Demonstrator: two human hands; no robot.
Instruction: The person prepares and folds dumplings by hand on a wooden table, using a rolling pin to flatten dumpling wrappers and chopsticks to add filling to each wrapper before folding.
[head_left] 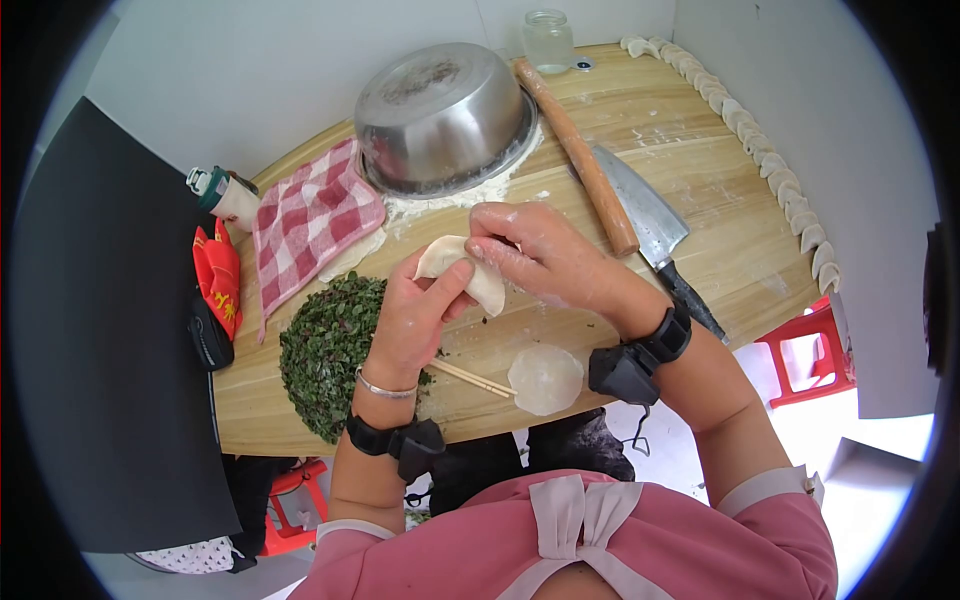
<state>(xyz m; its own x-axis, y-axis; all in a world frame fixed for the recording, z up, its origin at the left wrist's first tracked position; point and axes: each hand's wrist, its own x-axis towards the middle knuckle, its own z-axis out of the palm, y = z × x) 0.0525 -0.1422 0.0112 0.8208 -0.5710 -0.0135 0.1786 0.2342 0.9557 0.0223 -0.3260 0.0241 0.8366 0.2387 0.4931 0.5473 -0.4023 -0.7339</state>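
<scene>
A folded, half-moon dumpling is held up over the wooden table. My left hand is closed around its lower side, the thumb lying across the dough. With thumb and fingers pinched, my right hand grips the dumpling's upper edge. Left of my left hand lies a heap of chopped green filling. A pair of chopsticks sticks out from beside the heap, their ends by a flat round dough wrapper near the front edge.
Beyond my hands are an upturned metal basin, a rolling pin and a cleaver. A checked cloth and a bottle stand left. A glass jar is at the back; several dumplings line the right edge.
</scene>
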